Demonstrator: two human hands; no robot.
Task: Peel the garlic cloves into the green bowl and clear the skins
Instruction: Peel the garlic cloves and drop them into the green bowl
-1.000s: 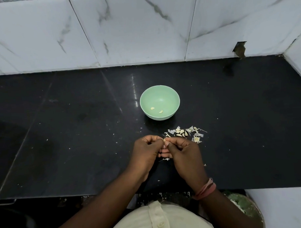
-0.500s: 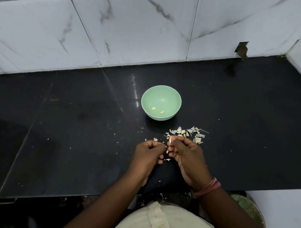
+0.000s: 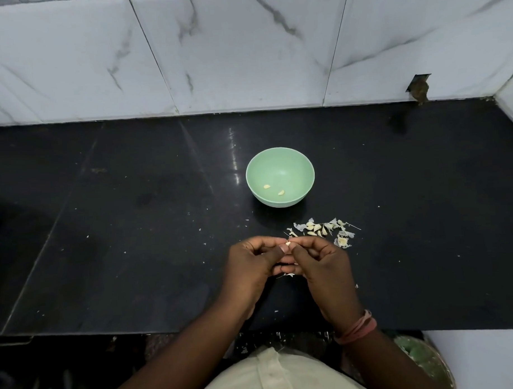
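A green bowl (image 3: 280,167) stands on the black counter with two peeled cloves (image 3: 274,189) inside. Just in front of it, to the right, lies a small heap of garlic cloves and papery skins (image 3: 323,230). My left hand (image 3: 253,267) and my right hand (image 3: 321,264) meet below that heap, fingertips together, pinching one small garlic clove (image 3: 288,243) between them. Thin skin scraps (image 3: 287,275) lie on the counter under my hands.
The black counter (image 3: 134,227) runs to a marble-tiled wall (image 3: 244,49) at the back and a side wall at the far right. Tiny white flecks are scattered over the counter. A green-lined container (image 3: 424,360) sits below the counter's front edge at the right.
My hands parted slightly half a second ago and have now closed together again on the clove. The bowl and the heap have not moved.
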